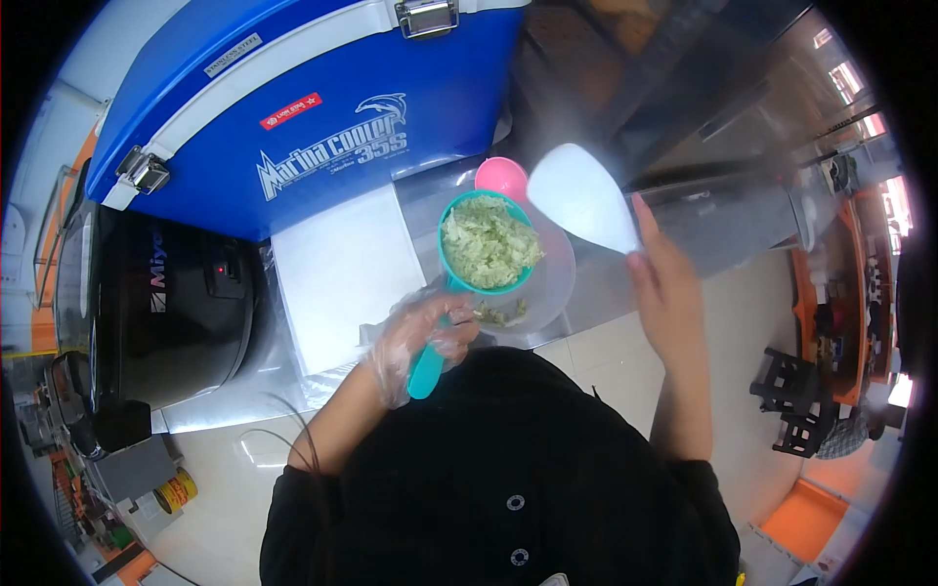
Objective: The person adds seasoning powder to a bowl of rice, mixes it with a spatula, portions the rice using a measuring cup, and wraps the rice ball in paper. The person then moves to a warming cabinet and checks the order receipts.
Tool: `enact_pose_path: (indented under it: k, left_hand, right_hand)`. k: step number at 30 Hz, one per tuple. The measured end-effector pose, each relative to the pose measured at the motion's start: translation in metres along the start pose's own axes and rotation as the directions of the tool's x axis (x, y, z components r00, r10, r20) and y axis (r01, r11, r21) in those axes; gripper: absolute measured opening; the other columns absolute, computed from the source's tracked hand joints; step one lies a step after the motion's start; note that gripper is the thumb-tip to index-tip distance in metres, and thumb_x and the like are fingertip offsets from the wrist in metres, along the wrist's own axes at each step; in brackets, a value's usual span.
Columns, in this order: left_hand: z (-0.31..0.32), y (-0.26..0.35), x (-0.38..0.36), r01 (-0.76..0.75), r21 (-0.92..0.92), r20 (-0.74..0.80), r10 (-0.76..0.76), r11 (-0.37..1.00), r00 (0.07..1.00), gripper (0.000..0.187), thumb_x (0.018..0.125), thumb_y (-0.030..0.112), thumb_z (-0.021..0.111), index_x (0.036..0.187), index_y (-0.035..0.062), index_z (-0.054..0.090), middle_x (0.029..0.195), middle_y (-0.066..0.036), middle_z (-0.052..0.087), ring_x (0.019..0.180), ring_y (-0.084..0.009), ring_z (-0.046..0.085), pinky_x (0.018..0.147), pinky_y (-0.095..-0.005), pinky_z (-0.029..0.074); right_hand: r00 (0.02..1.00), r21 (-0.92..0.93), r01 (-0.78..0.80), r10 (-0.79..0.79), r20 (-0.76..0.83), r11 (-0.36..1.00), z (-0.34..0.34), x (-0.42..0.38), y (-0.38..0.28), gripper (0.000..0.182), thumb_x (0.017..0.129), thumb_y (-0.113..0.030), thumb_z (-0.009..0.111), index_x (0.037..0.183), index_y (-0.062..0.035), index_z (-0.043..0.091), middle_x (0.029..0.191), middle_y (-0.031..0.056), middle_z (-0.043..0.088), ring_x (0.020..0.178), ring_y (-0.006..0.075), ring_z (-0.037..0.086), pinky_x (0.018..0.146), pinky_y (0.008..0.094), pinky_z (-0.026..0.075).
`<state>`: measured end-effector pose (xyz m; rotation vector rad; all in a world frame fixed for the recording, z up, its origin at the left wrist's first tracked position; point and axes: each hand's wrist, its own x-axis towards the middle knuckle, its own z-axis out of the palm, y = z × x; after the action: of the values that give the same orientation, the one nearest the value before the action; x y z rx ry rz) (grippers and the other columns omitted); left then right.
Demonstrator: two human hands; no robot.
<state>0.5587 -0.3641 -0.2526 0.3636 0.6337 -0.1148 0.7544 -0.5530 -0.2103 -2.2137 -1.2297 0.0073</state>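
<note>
My left hand [422, 340], in a clear plastic glove, is wrapped round the handle of a teal scoop [426, 373]. Pale green shredded cabbage [489, 242] heaps above the scoop's rim. Beneath it stands a clear plastic bowl [555, 278] with some shreds in the bottom. In my bare right hand [668, 283] is a white rice paddle [581, 198], its broad blade raised to the right of the scoop. A pink round cup or scoop [502, 178] sits just behind the teal one, partly covered.
A blue cooler box [342, 127] stands at the back left. Before it lie white paper sheets [342, 278], beside a black rice cooker [171, 303]. A metal counter [723, 220] extends right. Black stools [787, 400] and an orange bin [804, 523] are on the right-hand floor.
</note>
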Motion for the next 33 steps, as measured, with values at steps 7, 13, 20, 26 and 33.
enact_pose_path:
  k: [7, 13, 20, 26, 33]
  left_hand:
    - [-0.014, -0.002, 0.007, 0.103, 0.062, 0.117, -0.110, 0.993, 0.987, 0.013, 0.092, 0.017, 0.047, 0.095, 0.0042, 0.047, 0.062, 0.004, 0.038, 0.053, -0.0054, 0.037, 0.046, -0.0180, 0.030]
    - [0.004, 0.000, 0.000, 0.007, 0.139, -0.043, -0.001, 0.990, 0.999, 0.033, 0.087, 0.006, 0.055, 0.118, 0.0123, 0.043, 0.072, -0.001, 0.042, 0.049, -0.0058, 0.037, 0.040, -0.0176, 0.028]
    - [0.006, 0.005, 0.000, 0.015, 0.266, 0.030, -0.024, 0.964, 0.999, 0.016, 0.090, 0.016, 0.052, 0.085, 0.0026, 0.047, 0.061, -0.001, 0.038, 0.048, -0.0080, 0.034, 0.044, -0.0216, 0.028]
    - [0.015, 0.009, -0.006, 0.030, 0.214, 0.003, -0.032, 0.976, 0.999, 0.020, 0.087, 0.006, 0.053, 0.106, 0.0097, 0.046, 0.067, 0.000, 0.040, 0.048, -0.0056, 0.036, 0.041, -0.0183, 0.026]
    - [-0.010, 0.010, 0.002, -0.004, 0.357, -0.097, 0.041, 0.934, 0.994, 0.008, 0.087, 0.009, 0.053, 0.084, 0.0022, 0.048, 0.066, -0.001, 0.042, 0.047, -0.0069, 0.037, 0.042, -0.0201, 0.032]
  right_hand:
    - [0.978, 0.489, -0.123, 0.023, 0.205, 0.864, 0.037, -0.033, 0.001, 0.043, 0.084, -0.003, 0.053, 0.127, -0.0097, 0.055, 0.079, 0.0152, 0.055, 0.071, 0.0258, 0.058, 0.069, 0.0338, 0.045]
    - [0.955, 0.306, -0.106, 0.011, 0.296, 0.946, 0.017, -0.027, -0.011, 0.043, 0.084, -0.003, 0.052, 0.125, -0.0137, 0.057, 0.075, 0.0143, 0.053, 0.070, 0.0266, 0.056, 0.068, 0.0330, 0.046]
    - [0.985, 0.629, -0.083, -0.032, 0.170, 0.773, -0.006, -0.007, 0.023, 0.032, 0.090, -0.015, 0.052, 0.120, -0.0050, 0.060, 0.089, 0.0155, 0.063, 0.077, 0.0233, 0.058, 0.075, 0.0342, 0.045]
    - [0.958, 0.210, -0.040, -0.022, 0.285, 0.977, 0.000, -0.004, -0.014, 0.034, 0.086, -0.012, 0.054, 0.118, -0.0143, 0.062, 0.078, 0.0084, 0.058, 0.068, 0.0236, 0.056, 0.064, 0.0315, 0.045]
    - [0.992, 0.432, -0.121, 0.093, 0.084, 0.894, -0.002, -0.001, 0.021, 0.033, 0.086, -0.012, 0.052, 0.117, -0.0115, 0.062, 0.074, 0.0092, 0.057, 0.065, 0.0232, 0.055, 0.063, 0.0313, 0.044]
